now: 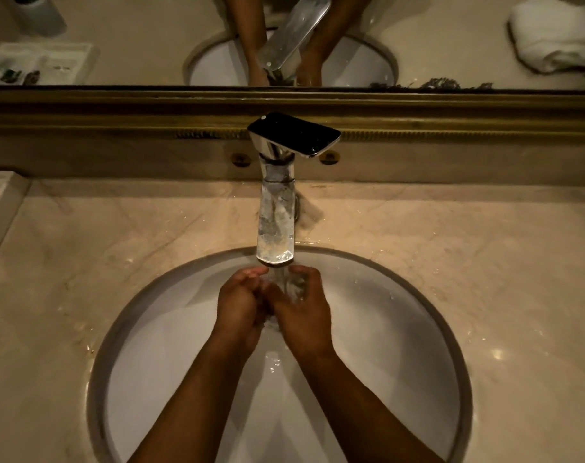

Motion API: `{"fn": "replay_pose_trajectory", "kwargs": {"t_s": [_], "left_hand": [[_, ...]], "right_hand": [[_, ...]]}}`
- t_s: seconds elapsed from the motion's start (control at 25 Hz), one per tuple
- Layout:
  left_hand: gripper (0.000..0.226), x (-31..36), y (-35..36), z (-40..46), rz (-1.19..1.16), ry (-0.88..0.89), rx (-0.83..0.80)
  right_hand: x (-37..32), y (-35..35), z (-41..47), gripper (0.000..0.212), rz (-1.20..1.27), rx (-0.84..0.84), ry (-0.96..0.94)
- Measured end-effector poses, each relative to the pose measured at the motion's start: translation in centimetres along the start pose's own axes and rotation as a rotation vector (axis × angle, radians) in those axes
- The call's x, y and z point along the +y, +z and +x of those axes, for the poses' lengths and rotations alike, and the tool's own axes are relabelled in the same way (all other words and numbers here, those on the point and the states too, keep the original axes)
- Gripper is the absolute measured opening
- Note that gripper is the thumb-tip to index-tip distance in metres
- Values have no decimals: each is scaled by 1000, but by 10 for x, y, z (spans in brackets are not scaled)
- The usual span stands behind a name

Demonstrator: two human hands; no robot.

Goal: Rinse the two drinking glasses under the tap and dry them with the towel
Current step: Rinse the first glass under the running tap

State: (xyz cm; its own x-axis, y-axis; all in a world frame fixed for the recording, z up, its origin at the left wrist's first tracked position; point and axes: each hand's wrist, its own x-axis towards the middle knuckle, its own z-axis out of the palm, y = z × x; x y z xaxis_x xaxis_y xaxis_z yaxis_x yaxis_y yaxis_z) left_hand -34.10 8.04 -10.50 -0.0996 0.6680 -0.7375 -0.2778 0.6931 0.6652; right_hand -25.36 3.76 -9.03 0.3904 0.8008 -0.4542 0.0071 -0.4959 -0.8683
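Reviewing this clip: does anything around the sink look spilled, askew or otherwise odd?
Nothing serious. Water is splashed on the marble counter around the tap base and beside the basin rim. Both hands, the left hand and right hand, hold a glass under the stream. Only one glass shows.

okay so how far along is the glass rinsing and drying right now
Done: nothing visibly finished; no rinsed or dried glass shows on the counter.
In hand: water runs from the tap, and the right hand grips a glass under the stream while the left hand closes against it.
Left: a second glass, not in view, and drying; the towel appears only in the mirror, still folded.
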Motion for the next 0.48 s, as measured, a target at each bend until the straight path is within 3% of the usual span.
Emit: {"fn": "replay_pose_trajectory", "kwargs": {"t_s": [0.12, 0.24, 0.28, 0.4, 0.48], "left_hand": [[27, 15, -10, -8, -2, 96, -262], [20, 16, -14, -8, 479, 367, -159], [20, 13, -11, -10, 522, 371, -176], [21, 1, -1, -13, 438, 221, -325], [25, 0, 1, -14, 293, 140, -347]], "right_hand": [[-2, -11, 5, 29, 398, 84, 209], [4, -27, 15, 46, 962, -109, 495], [4, -30, 16, 48, 1043, -132, 550], [10, -23, 13, 44, 1002, -214, 634], [12, -20, 13, 40, 838, -226, 652]]}}
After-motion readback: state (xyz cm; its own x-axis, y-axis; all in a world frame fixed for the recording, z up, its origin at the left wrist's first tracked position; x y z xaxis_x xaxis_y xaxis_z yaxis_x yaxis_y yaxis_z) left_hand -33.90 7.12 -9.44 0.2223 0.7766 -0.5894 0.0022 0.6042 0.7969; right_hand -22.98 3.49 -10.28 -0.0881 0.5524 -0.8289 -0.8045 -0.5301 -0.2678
